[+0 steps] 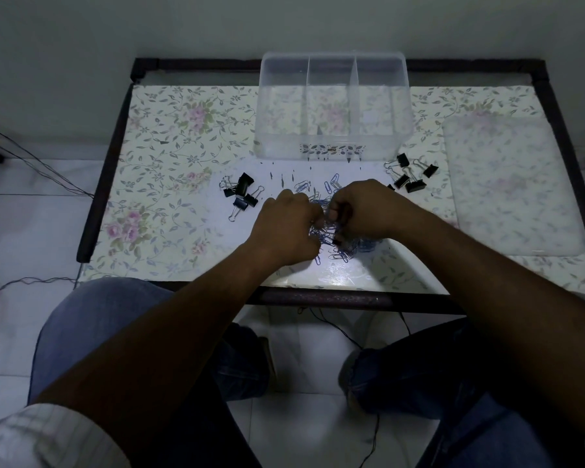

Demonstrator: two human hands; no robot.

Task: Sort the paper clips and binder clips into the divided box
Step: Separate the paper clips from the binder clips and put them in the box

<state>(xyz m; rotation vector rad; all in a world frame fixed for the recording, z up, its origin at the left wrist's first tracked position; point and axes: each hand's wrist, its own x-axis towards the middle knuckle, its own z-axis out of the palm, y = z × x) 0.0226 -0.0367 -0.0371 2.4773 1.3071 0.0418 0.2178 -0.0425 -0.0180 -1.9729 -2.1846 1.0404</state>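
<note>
A clear plastic divided box (333, 153) with three compartments stands at the table's far middle; I see nothing inside it. A heap of blue paper clips (343, 253) lies in the table's centre. My left hand (286, 229) and my right hand (368, 207) are both curled into the heap, fingers closed among the clips. A small black binder clip (335, 242) shows under my right hand's fingers. One group of black binder clips (242, 194) lies left of the heap, another group of black binder clips (411, 175) lies to the right, near the box.
The box's clear lid (510, 184) lies flat at the table's right side. The table (169, 157) has a floral top and a dark raised frame. Cables run over the tiled floor at left and under the table. My knees are below the near edge.
</note>
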